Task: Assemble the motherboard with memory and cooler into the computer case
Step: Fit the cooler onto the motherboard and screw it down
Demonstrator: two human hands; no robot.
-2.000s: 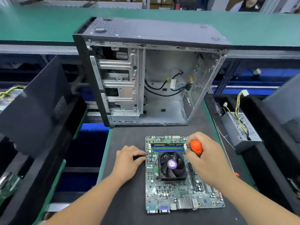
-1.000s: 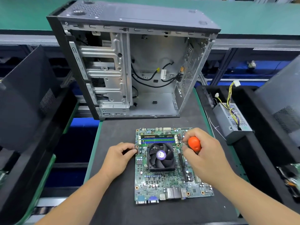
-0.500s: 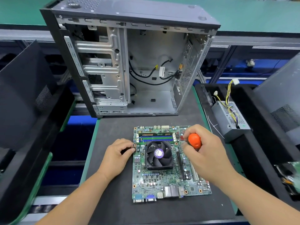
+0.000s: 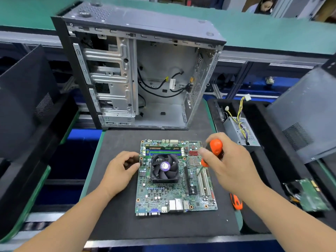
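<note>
- Fingers: left hand (image 4: pixel 121 170) curled at the motherboard's (image 4: pixel 175 190) left edge, seemingly pinching it; right hand (image 4: pixel 230 165) wrapped round an orange screwdriver (image 4: pixel 215 147) over the right edge.
- Motherboard: flat on the dark surface (image 4: pixel 116 215), frame centre, long axis near-to-far; cooler (image 4: pixel 164 168) and memory (image 4: pixel 163 151) fitted.
- Case (image 4: pixel 143 73): directly beyond, upright, open side facing; loose cables (image 4: pixel 160 88) inside may snag.
- Power supply (image 4: pixel 240 131): right of frame.

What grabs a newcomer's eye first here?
The green motherboard with its black cooler fan, flat on the dark mat in front. Behind it the open computer case stands upright, still without a board. The right hand grips an orange-handled screwdriver over the board's right edge.
</note>
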